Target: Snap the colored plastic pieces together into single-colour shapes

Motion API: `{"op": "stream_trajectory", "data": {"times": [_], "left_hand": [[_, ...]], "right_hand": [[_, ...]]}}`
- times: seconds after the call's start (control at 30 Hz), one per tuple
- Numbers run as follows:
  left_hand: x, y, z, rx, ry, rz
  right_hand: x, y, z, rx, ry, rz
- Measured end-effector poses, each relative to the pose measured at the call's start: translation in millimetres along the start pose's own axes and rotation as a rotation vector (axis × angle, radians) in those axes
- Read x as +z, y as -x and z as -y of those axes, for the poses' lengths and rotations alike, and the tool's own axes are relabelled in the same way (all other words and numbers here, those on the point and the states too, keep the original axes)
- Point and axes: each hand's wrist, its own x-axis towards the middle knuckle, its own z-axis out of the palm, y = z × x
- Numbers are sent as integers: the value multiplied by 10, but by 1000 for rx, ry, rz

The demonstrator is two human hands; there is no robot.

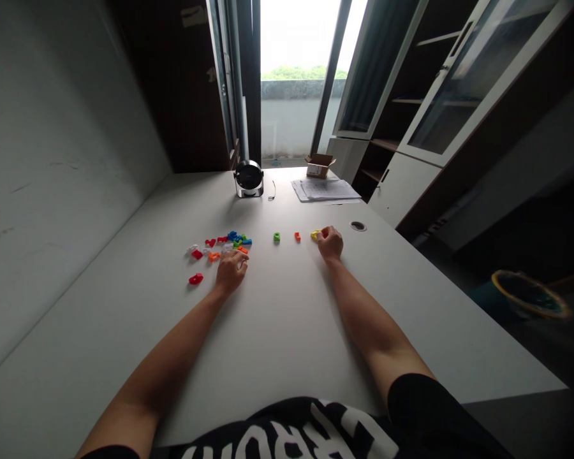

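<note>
Black shirt, left hand open by bright plastic pieces, right hand pinching yellow piece

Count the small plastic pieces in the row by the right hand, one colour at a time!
Green plastic piece: 1
Orange plastic piece: 1
Yellow plastic piece: 1
Red plastic piece: 1, partly hidden by the right hand
Total: 4
</note>
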Motion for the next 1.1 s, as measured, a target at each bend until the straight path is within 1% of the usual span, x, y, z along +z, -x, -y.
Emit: {"op": "stream_trajectory", "data": {"times": [0.1,0.17,0.23,0.3,0.37,0.53,0.6,0.67,0.77,0.87,1.0,1.1], "left_hand": [[-6,-22,72,-12,-80,-54],[12,-29,97,1,-93,-43],[34,-31,101,25,-98,-4],[45,-28,86,42,-104,32],[40,-22,59,45,-104,49],[6,-8,3,64,-60,58],[8,-10,15,57,-44,47],[21,-17,50,21,-48,17],[47,-26,112,-34,-75,-16],[63,-25,141,-27,-94,1],[61,-16,134,1,-98,46],[53,-12,121,3,-88,47]], "right_hand": [[-14,44,156,-55,-45,61],[-32,88,284,-69,-60,127],[-47,142,418,-70,-77,201],[-54,205,545,-76,-91,286],[-50,277,656,-112,-99,388],[-37,482,886,-225,-100,665],[-48,568,980,-268,-117,727],[-66,654,1077,-324,-160,771],[-82,781,1205,-422,-236,818],[-66,894,1280,-481,-264,817],[-26,1007,1295,-503,-252,767],[0,1062,1278,-538,-223,697]]}}
